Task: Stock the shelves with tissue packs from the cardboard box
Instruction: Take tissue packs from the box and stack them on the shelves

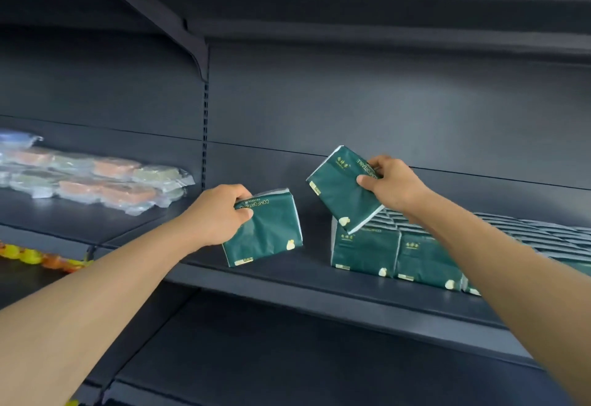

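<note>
My left hand [217, 214] grips a dark green tissue pack [271, 233] by its top edge; the pack's lower edge sits at the front of the dark shelf [287, 281]. My right hand [393, 182] pinches a second green tissue pack [339, 188], tilted, its lower corner touching the top of the leftmost pack in a row of green tissue packs [396, 255] standing on the same shelf. That row runs off to the right behind my right forearm. The cardboard box is not in view.
Clear plastic bags of orange and pale green items [96, 178] lie on the neighbouring shelf to the left. Yellow and orange items [28, 255] sit at the left edge, lower down. A shelf bracket [198, 54] and upper shelf hang overhead. A lower shelf [287, 357] lies below.
</note>
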The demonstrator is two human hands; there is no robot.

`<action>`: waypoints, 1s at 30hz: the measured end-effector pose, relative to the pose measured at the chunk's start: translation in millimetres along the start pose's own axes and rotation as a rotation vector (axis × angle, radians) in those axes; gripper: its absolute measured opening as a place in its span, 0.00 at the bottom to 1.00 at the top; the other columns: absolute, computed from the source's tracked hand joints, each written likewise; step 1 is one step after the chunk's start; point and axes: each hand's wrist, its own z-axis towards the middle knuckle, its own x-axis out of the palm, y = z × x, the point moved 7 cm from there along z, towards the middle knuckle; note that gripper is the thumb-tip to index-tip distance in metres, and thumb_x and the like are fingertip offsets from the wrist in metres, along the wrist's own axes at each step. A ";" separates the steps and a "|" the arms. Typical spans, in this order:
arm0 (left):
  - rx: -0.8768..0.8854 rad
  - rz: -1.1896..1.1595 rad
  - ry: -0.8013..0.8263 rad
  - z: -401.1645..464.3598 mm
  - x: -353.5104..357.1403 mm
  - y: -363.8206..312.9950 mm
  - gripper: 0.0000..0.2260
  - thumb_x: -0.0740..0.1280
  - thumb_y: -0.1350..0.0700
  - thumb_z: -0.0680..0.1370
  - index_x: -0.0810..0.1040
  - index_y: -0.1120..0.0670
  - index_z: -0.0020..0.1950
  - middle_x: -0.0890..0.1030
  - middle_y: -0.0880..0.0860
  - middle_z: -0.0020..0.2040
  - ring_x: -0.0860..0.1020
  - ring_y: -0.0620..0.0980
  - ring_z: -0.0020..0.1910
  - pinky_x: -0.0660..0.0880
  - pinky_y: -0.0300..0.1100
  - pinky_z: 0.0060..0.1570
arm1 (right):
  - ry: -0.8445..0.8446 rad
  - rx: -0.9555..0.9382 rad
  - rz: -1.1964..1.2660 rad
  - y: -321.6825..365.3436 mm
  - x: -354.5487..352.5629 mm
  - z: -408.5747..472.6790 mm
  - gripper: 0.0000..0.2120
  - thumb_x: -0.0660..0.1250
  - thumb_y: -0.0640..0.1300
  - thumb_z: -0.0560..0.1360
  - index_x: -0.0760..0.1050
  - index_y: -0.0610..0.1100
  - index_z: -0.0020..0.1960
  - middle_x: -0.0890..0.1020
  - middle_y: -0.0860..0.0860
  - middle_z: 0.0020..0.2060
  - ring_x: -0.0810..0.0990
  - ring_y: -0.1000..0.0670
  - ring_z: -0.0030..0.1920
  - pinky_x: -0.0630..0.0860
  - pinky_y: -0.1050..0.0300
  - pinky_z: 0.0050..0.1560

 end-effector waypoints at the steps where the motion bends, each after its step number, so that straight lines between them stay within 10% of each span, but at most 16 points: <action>1: -0.006 0.001 0.001 11.2 3.5 0.6 0.06 0.62 0.57 0.79 0.76 0.51 0.54 0.81 0.52 0.48 0.79 0.53 0.47 0.75 0.47 0.49 | 0.009 -0.005 0.005 -1.5 5.2 16.9 0.06 0.65 0.43 0.76 0.71 0.45 0.52 0.80 0.44 0.51 0.79 0.44 0.52 0.75 0.47 0.58; 15: -0.058 -0.015 -0.023 143.5 59.8 31.6 0.08 0.62 0.57 0.80 0.78 0.49 0.56 0.82 0.51 0.46 0.79 0.52 0.42 0.71 0.36 0.36 | 0.181 -0.100 -0.187 -59.7 98.4 197.9 0.11 0.64 0.43 0.77 0.69 0.43 0.58 0.78 0.47 0.51 0.77 0.47 0.50 0.76 0.52 0.54; 30: -0.045 -0.084 -0.029 195.4 89.4 74.6 0.06 0.66 0.57 0.78 0.76 0.46 0.52 0.80 0.44 0.52 0.79 0.45 0.52 0.74 0.42 0.54 | 0.270 -0.255 -0.569 -91.2 156.7 239.6 0.11 0.70 0.45 0.73 0.71 0.43 0.51 0.78 0.46 0.46 0.78 0.45 0.47 0.72 0.55 0.43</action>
